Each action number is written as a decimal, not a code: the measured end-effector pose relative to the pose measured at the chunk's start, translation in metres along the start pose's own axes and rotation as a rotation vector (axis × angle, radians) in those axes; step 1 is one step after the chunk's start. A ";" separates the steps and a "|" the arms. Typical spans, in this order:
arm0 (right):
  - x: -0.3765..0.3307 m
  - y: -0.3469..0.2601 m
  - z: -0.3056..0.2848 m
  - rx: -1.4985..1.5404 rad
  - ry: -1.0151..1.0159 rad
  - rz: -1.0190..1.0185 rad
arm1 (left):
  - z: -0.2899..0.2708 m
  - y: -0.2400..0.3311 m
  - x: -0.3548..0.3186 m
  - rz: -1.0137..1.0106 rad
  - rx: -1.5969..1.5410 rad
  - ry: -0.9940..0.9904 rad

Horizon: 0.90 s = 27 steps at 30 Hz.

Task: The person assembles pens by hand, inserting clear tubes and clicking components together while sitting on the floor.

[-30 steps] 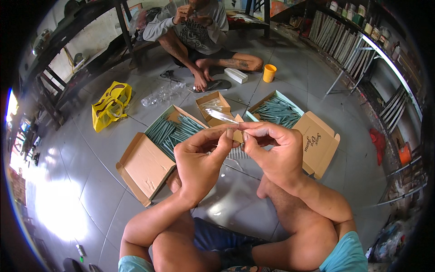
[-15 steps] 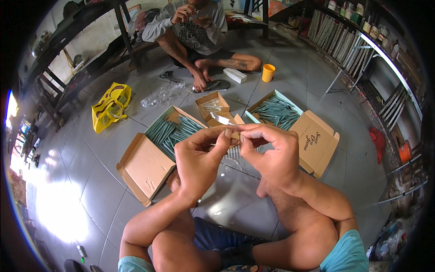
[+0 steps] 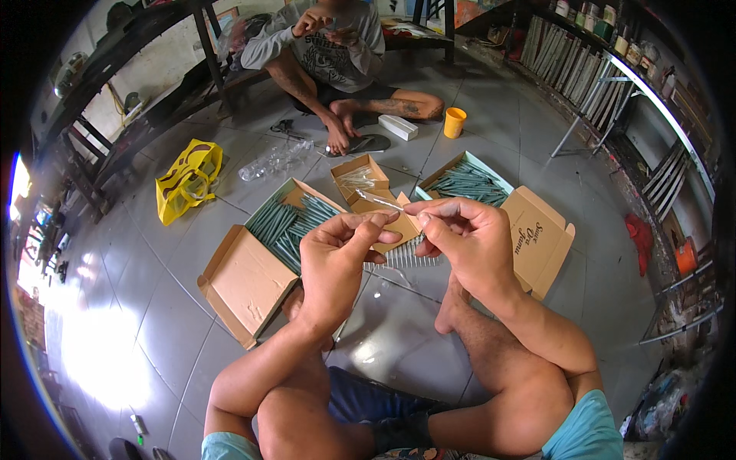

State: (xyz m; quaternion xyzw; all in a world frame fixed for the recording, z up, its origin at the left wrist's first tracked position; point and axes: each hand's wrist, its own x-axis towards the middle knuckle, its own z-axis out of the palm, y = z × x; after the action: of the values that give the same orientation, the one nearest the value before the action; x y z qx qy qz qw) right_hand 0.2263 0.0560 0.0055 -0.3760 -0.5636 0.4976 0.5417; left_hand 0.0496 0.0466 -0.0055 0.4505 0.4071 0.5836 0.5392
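Two hands raised at centre frame, both pinched on one thin clear sleeve (image 3: 379, 201): left hand (image 3: 337, 257) nipping near its lower end, right hand (image 3: 468, 241) closed on it just at 3 o'clock of the left thumb. Likely featherlight, limp and slick (crinkly film, by the look); best held by the edges at the mouth. Open boxes of teal sticks (image 3: 287, 222) on the floor at 11 and 1 o'clock. Hard to tell what sits inside the sleeve; fingertips hide its mouth.
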 end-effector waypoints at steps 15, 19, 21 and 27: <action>0.001 0.007 0.007 -0.044 0.032 -0.158 | 0.005 0.000 -0.003 0.178 0.169 0.035; 0.002 0.009 0.005 -0.055 0.040 -0.163 | 0.006 0.001 -0.003 0.209 0.174 0.028; 0.001 0.007 0.004 -0.058 0.051 -0.154 | 0.008 0.001 -0.004 0.220 0.170 0.027; 0.003 0.009 0.002 -0.137 0.072 -0.155 | 0.007 -0.004 -0.002 0.300 0.227 0.014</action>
State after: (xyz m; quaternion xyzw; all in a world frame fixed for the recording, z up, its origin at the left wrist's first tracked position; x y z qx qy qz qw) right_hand 0.2228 0.0610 -0.0021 -0.3848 -0.6040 0.4006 0.5715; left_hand 0.0572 0.0447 -0.0081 0.5602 0.4021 0.6109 0.3889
